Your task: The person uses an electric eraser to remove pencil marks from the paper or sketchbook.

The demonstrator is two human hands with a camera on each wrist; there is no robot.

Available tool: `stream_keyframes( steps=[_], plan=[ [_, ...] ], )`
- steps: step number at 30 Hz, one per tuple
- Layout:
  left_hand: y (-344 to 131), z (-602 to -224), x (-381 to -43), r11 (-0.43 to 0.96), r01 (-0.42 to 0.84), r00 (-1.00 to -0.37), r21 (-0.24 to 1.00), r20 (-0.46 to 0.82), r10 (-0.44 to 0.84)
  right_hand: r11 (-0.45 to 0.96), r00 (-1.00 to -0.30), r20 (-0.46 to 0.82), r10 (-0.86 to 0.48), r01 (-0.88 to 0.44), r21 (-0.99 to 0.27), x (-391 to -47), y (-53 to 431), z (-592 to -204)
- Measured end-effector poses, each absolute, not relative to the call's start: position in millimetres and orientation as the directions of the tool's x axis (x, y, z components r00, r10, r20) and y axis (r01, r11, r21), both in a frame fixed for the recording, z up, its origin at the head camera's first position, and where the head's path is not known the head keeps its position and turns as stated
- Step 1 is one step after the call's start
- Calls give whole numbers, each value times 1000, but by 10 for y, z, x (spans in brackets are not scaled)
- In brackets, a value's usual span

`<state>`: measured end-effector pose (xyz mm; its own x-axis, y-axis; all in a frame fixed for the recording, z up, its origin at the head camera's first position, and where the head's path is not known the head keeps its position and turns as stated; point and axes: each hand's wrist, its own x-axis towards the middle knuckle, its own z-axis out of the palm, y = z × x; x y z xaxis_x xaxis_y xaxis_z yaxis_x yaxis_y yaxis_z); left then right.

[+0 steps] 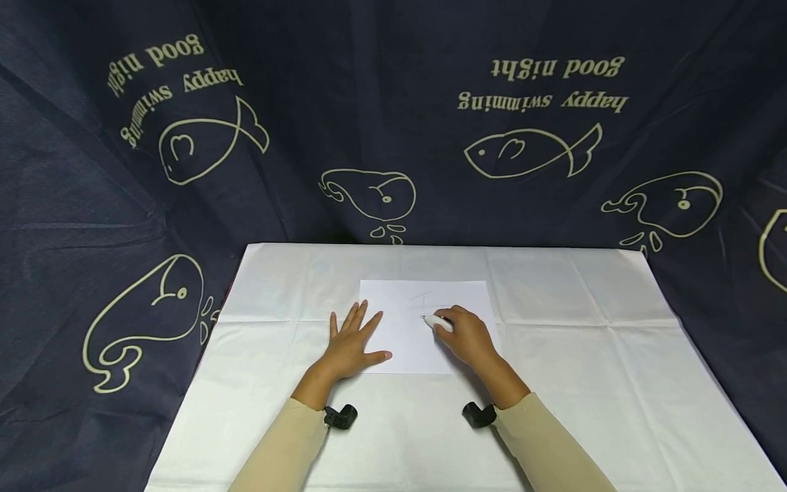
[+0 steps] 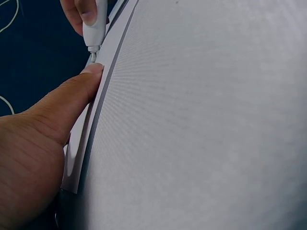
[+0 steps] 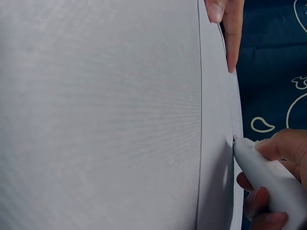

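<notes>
A white sheet of paper [image 1: 384,290] lies on the white-covered table, with faint thin lines [image 1: 423,296] on its upper middle. My left hand [image 1: 349,347] rests with spread fingers over the sheet's left edge, its thumb on the paper. In my right hand [image 1: 472,339] I grip a thick white pen [image 1: 438,322] with a narrow tip pointing left. The right wrist view shows the pen [image 3: 264,175] slanted, its tip at the paper's surface, thumb and fingers curled round it. In the left wrist view the pen [image 2: 94,31] appears beyond my left thumb.
The white tablecloth [image 1: 572,383] has fold creases and spreads out around the sheet. A dark blue curtain [image 1: 369,102] with fish and whale drawings hangs behind the table and at its sides. A black camera [image 1: 341,417] sits on each wrist.
</notes>
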<state>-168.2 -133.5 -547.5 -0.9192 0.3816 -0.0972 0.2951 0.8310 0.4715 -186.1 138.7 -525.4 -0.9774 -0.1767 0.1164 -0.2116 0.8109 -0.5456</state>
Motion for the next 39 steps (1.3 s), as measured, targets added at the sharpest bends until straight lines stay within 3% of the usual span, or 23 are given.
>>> stream_keyframes(
  steps=[39],
  plan=[
    [-1335,-5464,-1692,828,301,-920,473,-85,382,853,-974,117,-192,-224,-471,-1878,1363,-5151]
  ],
)
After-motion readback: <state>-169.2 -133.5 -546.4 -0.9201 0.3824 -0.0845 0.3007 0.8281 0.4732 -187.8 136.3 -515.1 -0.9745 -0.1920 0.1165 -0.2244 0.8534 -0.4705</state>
